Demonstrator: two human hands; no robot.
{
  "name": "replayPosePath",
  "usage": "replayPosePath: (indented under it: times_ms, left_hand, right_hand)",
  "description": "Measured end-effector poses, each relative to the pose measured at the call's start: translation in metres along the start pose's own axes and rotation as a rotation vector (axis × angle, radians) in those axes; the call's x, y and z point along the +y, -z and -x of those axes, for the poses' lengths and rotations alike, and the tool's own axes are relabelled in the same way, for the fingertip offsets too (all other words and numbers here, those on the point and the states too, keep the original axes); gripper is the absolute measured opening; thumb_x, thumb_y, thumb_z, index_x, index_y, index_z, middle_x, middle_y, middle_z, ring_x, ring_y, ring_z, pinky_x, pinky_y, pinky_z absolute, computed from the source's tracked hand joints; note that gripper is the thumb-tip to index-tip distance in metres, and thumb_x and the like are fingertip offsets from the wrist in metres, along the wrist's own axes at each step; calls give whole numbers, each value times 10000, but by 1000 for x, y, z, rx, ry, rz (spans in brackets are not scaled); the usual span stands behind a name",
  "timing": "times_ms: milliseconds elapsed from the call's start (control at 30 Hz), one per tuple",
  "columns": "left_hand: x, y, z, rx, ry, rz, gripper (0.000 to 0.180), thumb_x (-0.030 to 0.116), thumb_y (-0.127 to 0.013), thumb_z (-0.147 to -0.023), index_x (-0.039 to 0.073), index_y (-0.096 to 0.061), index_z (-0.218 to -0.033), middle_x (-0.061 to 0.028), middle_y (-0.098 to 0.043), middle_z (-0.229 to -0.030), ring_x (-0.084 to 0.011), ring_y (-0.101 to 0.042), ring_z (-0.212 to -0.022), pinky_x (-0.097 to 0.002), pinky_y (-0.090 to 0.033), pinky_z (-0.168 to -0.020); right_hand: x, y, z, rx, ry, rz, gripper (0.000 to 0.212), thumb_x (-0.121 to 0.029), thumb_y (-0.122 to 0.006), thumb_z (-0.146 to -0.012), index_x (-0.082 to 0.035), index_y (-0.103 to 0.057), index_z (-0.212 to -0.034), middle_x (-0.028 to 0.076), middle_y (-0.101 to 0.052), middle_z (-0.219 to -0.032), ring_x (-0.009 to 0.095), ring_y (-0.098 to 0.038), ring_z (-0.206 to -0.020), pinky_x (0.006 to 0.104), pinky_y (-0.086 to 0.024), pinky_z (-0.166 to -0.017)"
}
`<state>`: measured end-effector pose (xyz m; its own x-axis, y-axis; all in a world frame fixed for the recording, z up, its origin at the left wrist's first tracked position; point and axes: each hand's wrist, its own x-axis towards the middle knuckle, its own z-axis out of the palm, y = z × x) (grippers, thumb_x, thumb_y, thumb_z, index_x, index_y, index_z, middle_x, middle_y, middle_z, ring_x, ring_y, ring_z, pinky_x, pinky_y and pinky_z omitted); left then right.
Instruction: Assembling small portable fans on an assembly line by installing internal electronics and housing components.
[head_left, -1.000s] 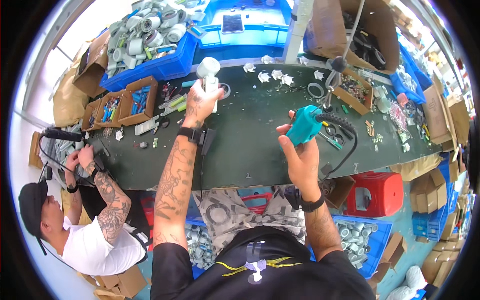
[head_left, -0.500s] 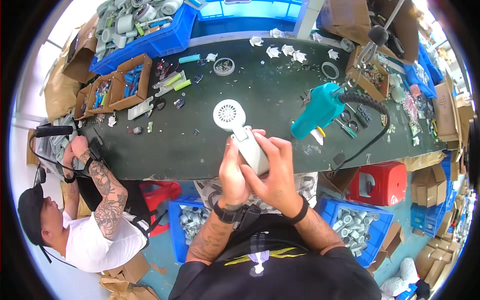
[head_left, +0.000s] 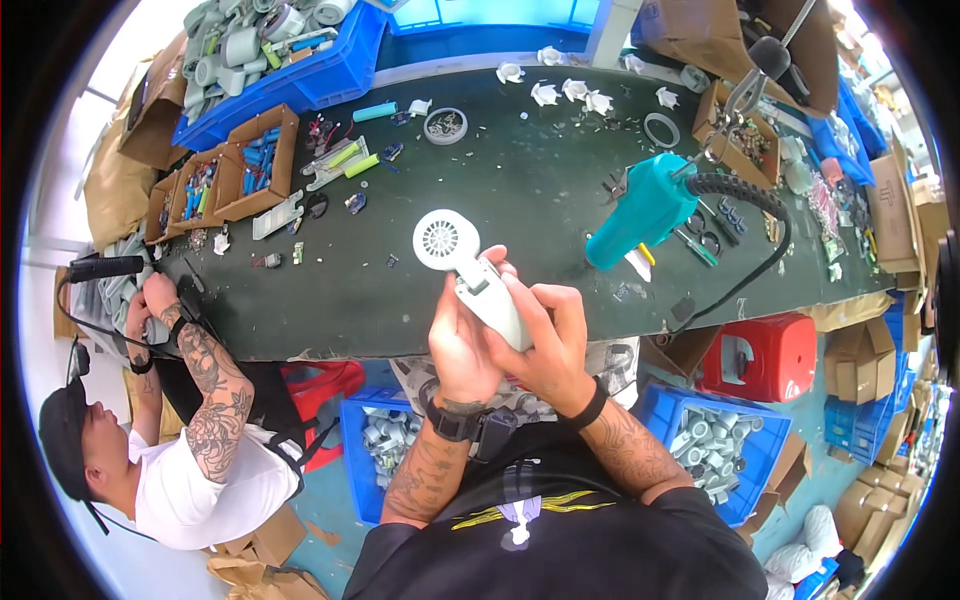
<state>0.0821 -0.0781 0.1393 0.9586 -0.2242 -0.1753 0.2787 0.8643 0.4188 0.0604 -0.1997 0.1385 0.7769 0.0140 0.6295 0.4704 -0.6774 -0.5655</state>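
Observation:
A pale grey handheld mini fan (head_left: 495, 305) is between my hands above the table's near edge, its round grilled head (head_left: 445, 240) up and to the left. My left hand (head_left: 462, 350) cups the handle from the left and beneath. Closed around the handle's right side is my right hand (head_left: 545, 340), its thumb lying across the lower end. A hinge joins head and handle. To the right a teal electric screwdriver (head_left: 640, 210) hangs above the table, touched by neither hand.
Small white propeller-like parts (head_left: 575, 90) and a ring tray of screws (head_left: 445, 126) lie on the dark table (head_left: 350, 300). Cardboard boxes of batteries (head_left: 262, 165) stand left. A co-worker (head_left: 200, 440) sits at the left. Blue crates (head_left: 740, 500) of grey parts flank me; a red stool (head_left: 765, 355) stands right.
The fan has shifted slightly left, and its head has tipped further left. My right fingers have moved a little along the handle, with both hands still on it.

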Motion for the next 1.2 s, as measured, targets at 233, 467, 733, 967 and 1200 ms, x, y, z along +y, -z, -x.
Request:
replayPosePath:
  times_ms: [233,467,733,967,1200]
  left_hand:
    - [-2,-8,-5,65,3,9,584,440,-347,-1152,-54,-546,-1391,-113,-652,-1171,-228,-614,-1102,-389,-494,-1005]
    - [4,-8,-7,53,-44,-165,542,375,-361,-1155,-75,-546,-1394,-121,-645,-1140,-241,-584,-1091,-389,-469,-1017]
    - [1,-7,-10,39,-26,-187,561,393,-348,-1158,-72,-539,-1408,-116,-643,-1151,-240,-589,-1096,-392,-460,-1024]
    - [3,-3,-8,-3,-11,-144,531,366,-375,-1156,-72,-520,-1418,-119,-610,-1170,-244,-551,-1120,-388,-449,-1049]
    - [2,-6,-8,43,-10,-159,579,422,-358,-1153,-66,-547,-1400,-118,-653,-1144,-239,-593,-1090,-387,-469,-1010]
  right_hand:
    - [7,34,11,34,-316,-586,413,-239,-663,-1018,43,-662,-1319,115,-660,-1016,192,-657,-831,321,-533,-696]
    - [-3,75,30,13,-1009,-1282,556,-452,-512,-1102,61,-582,-1304,165,-704,-1058,191,-646,-737,318,-522,-656]
    - [-8,85,43,34,-1078,-1449,457,-356,-454,-1145,39,-597,-1323,134,-721,-1073,161,-656,-757,313,-548,-703]
    - [-8,80,42,-39,-1028,-1492,465,-358,-454,-1145,44,-594,-1333,144,-725,-1081,167,-660,-761,315,-552,-704]
    - [-15,82,30,-49,-1082,-1399,559,-441,-513,-1089,77,-590,-1285,187,-710,-1053,213,-644,-735,330,-519,-659]
